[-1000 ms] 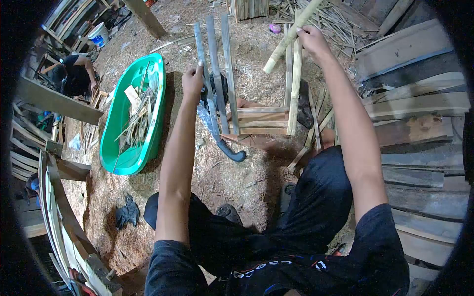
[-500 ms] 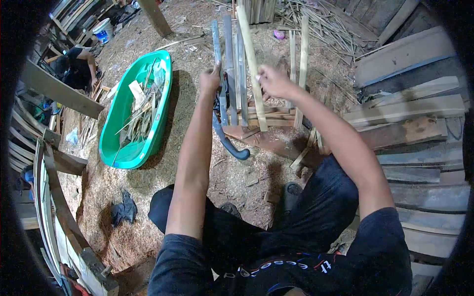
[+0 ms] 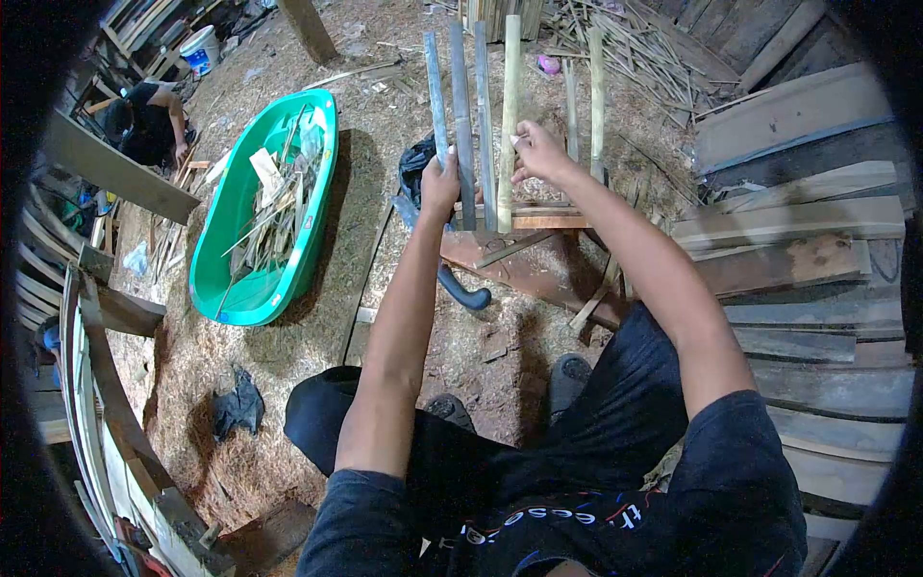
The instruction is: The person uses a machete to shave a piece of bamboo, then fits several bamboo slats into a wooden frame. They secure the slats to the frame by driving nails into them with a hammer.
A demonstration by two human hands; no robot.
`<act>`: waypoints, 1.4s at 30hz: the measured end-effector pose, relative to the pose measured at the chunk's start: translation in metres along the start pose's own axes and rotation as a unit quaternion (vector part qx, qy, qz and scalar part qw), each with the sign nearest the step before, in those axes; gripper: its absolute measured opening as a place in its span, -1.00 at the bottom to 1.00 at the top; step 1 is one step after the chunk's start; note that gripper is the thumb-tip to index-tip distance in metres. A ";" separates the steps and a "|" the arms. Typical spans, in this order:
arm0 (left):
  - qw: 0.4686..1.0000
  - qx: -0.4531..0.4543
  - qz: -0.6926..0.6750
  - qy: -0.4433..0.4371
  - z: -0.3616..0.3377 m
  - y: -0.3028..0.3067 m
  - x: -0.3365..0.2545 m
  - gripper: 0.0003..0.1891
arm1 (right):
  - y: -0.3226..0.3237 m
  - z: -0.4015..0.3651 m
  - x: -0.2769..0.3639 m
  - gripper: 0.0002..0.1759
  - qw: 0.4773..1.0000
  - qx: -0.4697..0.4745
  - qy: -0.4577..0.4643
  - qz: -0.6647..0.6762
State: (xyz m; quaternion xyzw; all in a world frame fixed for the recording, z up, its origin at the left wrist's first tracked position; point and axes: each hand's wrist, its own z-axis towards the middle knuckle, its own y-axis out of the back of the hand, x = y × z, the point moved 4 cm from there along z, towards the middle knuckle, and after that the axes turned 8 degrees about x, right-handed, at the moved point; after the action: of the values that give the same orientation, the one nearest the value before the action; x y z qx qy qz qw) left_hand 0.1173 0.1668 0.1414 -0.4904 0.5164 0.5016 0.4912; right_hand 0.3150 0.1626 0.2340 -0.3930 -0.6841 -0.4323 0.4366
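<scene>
My left hand [image 3: 440,185] is closed on the lower part of a narrow grey wooden slat [image 3: 436,91] that points away from me. In my right hand [image 3: 540,157], the fingers pinch a pale wooden slat [image 3: 511,91] by its edge. Two more grey slats, one a darker strip [image 3: 461,106] and one a thinner strip [image 3: 485,120], lie between the hands. Right of my right hand, another pale slat [image 3: 596,101] points away from me. A dark curved handle [image 3: 465,291] lies below my left hand; what it belongs to is partly hidden.
A green plastic tub [image 3: 207,279] with wood scraps stands on the shavings at left. Stacked boards [image 3: 798,226] line the right side. A co-worker [image 3: 144,120] crouches at far left. A wooden post [image 3: 308,29] and a scrap pile [image 3: 635,58] are farther back.
The pale slat in my right hand has swung from tilted to nearly straight and moved slightly right. My left hand has shifted right and down with the grey slat.
</scene>
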 end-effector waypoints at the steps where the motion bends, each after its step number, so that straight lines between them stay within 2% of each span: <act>1: 1.000 -0.003 0.005 0.006 -0.004 0.000 -0.007 -0.48 | -0.003 0.000 0.002 -0.70 1.000 0.007 -0.003 0.003; 5: 0.999 0.002 0.034 -0.002 -0.003 0.002 -0.005 -0.48 | -0.005 0.004 -0.007 -0.70 1.000 0.012 -0.012 0.008; 15: 1.000 0.002 -0.011 -0.002 -0.005 -0.001 -0.004 -0.51 | -0.007 0.011 -0.007 -0.71 1.000 -0.015 -0.004 0.014; 18: 1.000 0.000 -0.010 -0.018 -0.003 0.000 -0.001 -0.51 | -0.002 0.016 -0.009 -0.61 0.999 -0.006 0.000 0.034; 21: 0.999 -0.012 0.015 -0.027 -0.005 0.000 -0.005 -0.51 | 0.002 0.018 -0.011 -0.62 0.999 -0.001 0.001 0.043; 30: 1.000 -0.009 0.014 -0.007 -0.007 0.000 -0.005 -0.52 | 0.002 0.018 -0.011 -0.65 0.999 0.000 -0.013 0.042; 42: 1.000 -0.009 0.013 -0.006 -0.006 0.001 -0.003 -0.50 | -0.002 0.009 0.000 -0.58 0.999 -0.018 -0.019 0.031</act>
State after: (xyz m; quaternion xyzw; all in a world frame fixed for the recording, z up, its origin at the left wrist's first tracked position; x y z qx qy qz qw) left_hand 0.1165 0.1613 0.1443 -0.4852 0.5156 0.5153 0.4829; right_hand 0.3109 0.1703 0.2314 -0.4300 -0.6722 -0.4228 0.4295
